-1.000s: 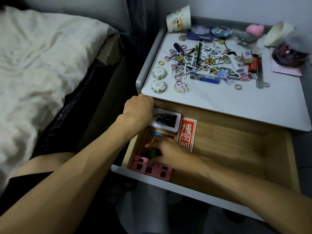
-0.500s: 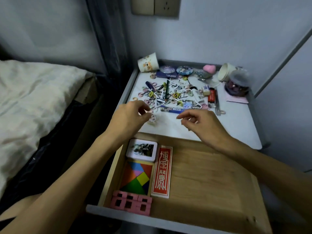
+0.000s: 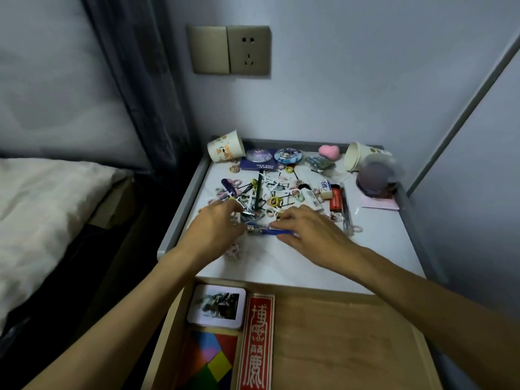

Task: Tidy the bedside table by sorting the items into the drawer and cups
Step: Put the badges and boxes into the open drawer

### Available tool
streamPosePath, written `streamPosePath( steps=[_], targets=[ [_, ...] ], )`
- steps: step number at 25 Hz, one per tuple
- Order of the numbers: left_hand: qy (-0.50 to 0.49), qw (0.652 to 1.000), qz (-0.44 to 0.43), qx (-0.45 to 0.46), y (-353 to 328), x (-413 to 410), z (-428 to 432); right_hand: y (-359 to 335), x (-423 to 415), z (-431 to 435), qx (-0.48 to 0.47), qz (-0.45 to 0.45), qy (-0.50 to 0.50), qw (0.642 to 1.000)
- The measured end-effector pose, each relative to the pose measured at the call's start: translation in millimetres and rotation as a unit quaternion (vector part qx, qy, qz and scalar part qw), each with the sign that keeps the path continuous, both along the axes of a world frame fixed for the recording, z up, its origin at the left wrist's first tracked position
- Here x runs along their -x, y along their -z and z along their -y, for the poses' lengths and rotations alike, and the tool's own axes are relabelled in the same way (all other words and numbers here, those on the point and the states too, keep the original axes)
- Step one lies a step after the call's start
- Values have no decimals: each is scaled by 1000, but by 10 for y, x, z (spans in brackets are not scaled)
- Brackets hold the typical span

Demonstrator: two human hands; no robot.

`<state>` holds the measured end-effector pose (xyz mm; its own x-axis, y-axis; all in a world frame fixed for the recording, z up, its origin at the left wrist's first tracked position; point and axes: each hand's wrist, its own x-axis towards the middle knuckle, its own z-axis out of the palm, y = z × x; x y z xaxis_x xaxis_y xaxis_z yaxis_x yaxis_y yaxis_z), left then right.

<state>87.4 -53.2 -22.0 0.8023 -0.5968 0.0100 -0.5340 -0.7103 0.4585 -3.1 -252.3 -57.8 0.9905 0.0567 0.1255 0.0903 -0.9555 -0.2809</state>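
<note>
Two hands reach over your bedside table (image 3: 365,249). Your left hand (image 3: 216,229) curls its fingers into the near edge of the clutter of hair ties and clips (image 3: 270,192); I cannot tell whether it holds anything. Your right hand (image 3: 309,235) lays its fingers over the blue pen (image 3: 264,231), thumb on the near side, grip unclear. The drawer (image 3: 337,347) stands open nearest you. The left cup (image 3: 225,150) and the right cup (image 3: 357,157) lie tipped at the far edge.
</note>
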Motion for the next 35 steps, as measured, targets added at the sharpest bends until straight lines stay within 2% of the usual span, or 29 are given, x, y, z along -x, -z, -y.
streamPosePath(
  steps=[4, 6, 8, 11, 14, 18, 21, 24, 26, 29, 32, 35],
  targets=[
    [-28, 999, -1, 34, -34, -156, 138, -19, -52, 102, -9, 31, 5, 999],
    [-58, 995, -33, 75, -42, -324, 250, -126, -186, 207, -68, 48, 54, 995],
    [-98, 983, -74, 133, -38, -545, 398, -235, -475, 438, -86, 65, 132, 985],
    [-152, 967, -120, 167, 39, -886, 721, -345, -979, 896, -9, 9, 225, 974],
    [-197, 966, -116, 118, 174, -1177, 1105, -324, -1271, 1101, 36, -62, 263, 962],
    [-266, 962, -63, 11, 273, -1373, 1451, -264, -1344, 1101, 117, -54, 240, 962],
    [-297, 954, -51, -4, 279, -1352, 1565, -190, -1329, 1169, 133, -22, 237, 962],
    [-327, 943, -49, 37, 321, -1373, 1595, -67, -1337, 1252, 105, -3, 243, 964],
    [-335, 938, -53, 77, 361, -1409, 1589, -48, -1328, 1275, 44, 9, 256, 966],
    [-315, 933, -84, 150, 368, -1443, 1553, -93, -1264, 1233, -8, 62, 248, 967],
    [-295, 911, -140, 252, 299, -1432, 1498, -164, -1193, 1122, -12, 133, 217, 967],
    [-269, 904, -138, 303, 208, -1355, 1430, -204, -1149, 1092, -44, 142, 225, 963]
  ],
)
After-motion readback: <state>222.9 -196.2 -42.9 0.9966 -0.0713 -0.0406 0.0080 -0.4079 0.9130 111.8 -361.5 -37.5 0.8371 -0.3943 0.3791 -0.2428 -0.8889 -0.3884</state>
